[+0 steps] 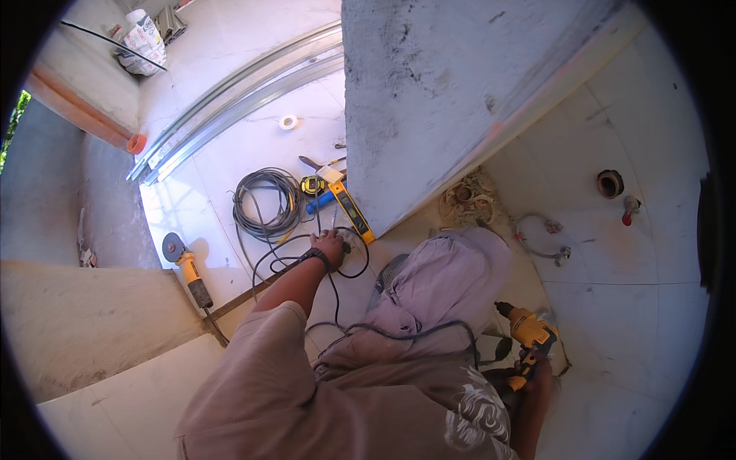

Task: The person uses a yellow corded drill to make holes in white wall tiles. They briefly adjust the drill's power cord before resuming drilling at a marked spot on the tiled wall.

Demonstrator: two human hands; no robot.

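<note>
My right hand is wrapped round the handle of a yellow and black power drill, held low at my right with its dark chuck toward the wall. A black power cord runs across my lap toward the drill. My left hand reaches down to the floor among black cables, its fingers closed at a small dark piece I cannot make out. Beside that hand lies a yellow spirit level. Just beyond are a yellow and black tape measure, a blue tool and a brush.
A coil of grey cable and a yellow angle grinder lie at left. Long metal profiles and a white tape roll lie farther off. A rough wall edge stands ahead. A hose and pipe opening are at right.
</note>
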